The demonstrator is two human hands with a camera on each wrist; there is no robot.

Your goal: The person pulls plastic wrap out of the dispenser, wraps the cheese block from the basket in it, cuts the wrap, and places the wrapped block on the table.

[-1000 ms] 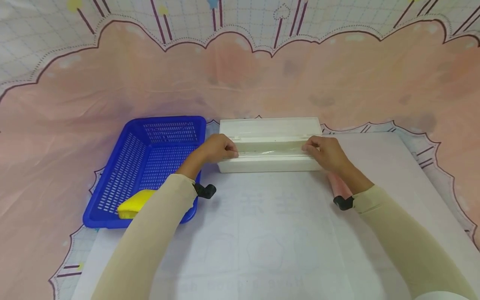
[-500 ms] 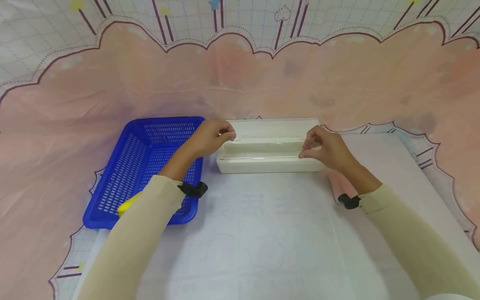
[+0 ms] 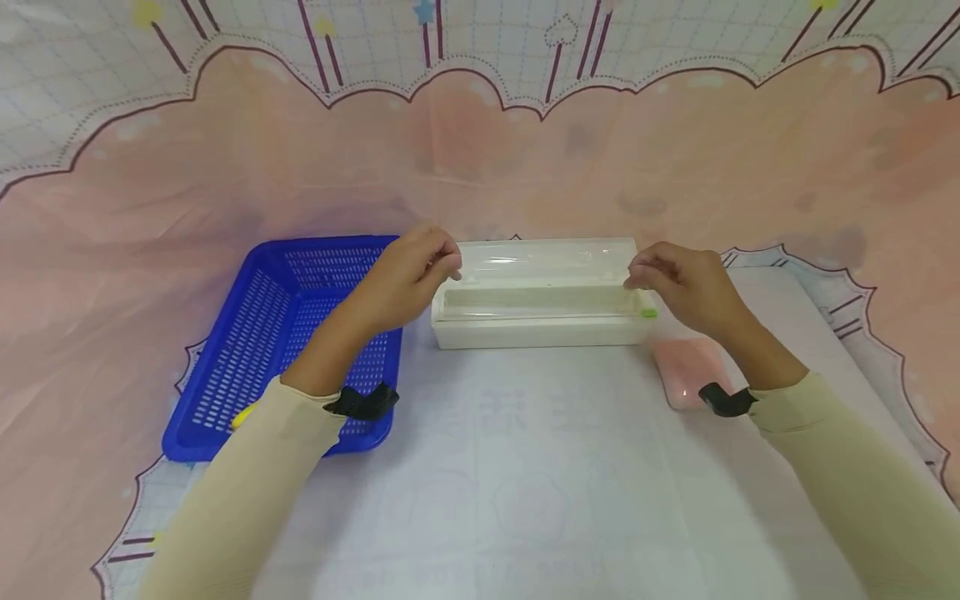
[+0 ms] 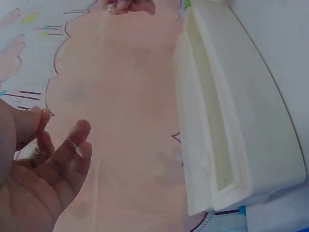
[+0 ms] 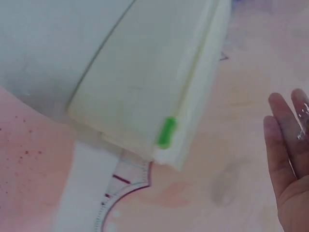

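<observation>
A long white cling film dispenser (image 3: 540, 333) lies on the table with its lid (image 3: 547, 248) tipped back and a pale roll inside. A clear sheet of cling film (image 3: 510, 265), seen mainly by its glints, stretches between both hands above the box. My left hand (image 3: 408, 279) pinches its left corner between thumb and forefinger; in the left wrist view the other fingers (image 4: 72, 154) are spread. My right hand (image 3: 690, 287) pinches the right corner; shiny film (image 5: 303, 123) shows at its fingers in the right wrist view. A green slider (image 3: 648, 313) sits at the box's right end.
A blue plastic basket (image 3: 281, 250) stands on the left, with a yellow object (image 3: 242, 417) inside, mostly behind the left sleeve. A pink object (image 3: 686, 371) with a glossy surface lies right of the box. A patterned cloth (image 3: 525, 175) hangs behind; white paper (image 3: 525, 500) covers the table.
Both hands have risen from the box's opening, the left moving leftward and the right rightward, drawing the film up. The green slider and more of the pink object have come into sight.
</observation>
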